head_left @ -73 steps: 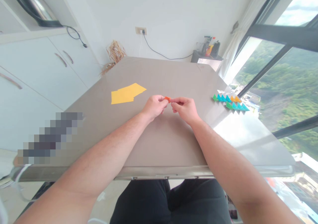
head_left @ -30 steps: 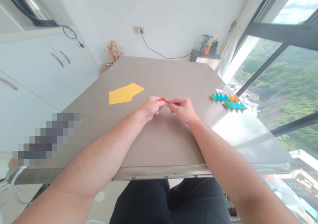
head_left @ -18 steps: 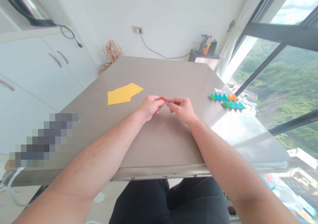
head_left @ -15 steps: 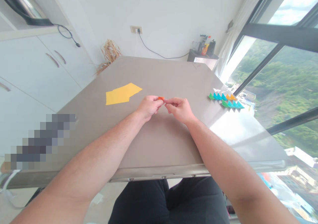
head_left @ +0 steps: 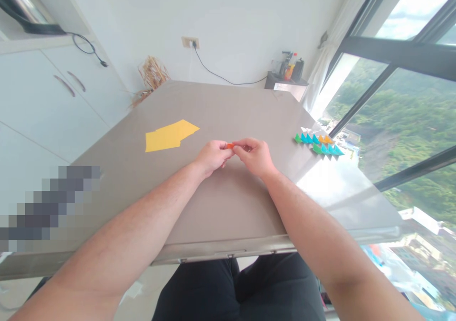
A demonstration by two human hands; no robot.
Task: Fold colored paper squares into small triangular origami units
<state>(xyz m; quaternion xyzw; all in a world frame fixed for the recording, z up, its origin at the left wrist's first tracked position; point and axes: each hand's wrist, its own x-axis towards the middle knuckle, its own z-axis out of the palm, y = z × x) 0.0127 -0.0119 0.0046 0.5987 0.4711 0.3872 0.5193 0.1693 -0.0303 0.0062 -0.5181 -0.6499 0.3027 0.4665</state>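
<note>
A small folded piece of orange paper point(head_left: 230, 146) is pinched between my two hands above the middle of the table. My left hand point(head_left: 214, 156) grips its left side, fingers closed. On the other side my right hand point(head_left: 253, 155) has thumb and fingertips pressed together on the paper. Fingers cover most of it, so its folded shape is hidden. Several yellow paper sheets point(head_left: 167, 136) lie overlapping to the left of my hands. Over at the right stand two rows of small folded paper boats point(head_left: 316, 143) in green, blue and orange.
The grey table point(head_left: 228, 207) has its front edge just before my lap. A blurred-out dark object point(head_left: 53, 204) lies at the left edge. Behind the table are a small cabinet point(head_left: 285, 84) with bottles and a dried plant point(head_left: 151, 76). A window point(head_left: 399, 98) runs along the right.
My right fingers have moved in from beside the orange paper and now pinch it together with the left. The whole view has shifted slightly.
</note>
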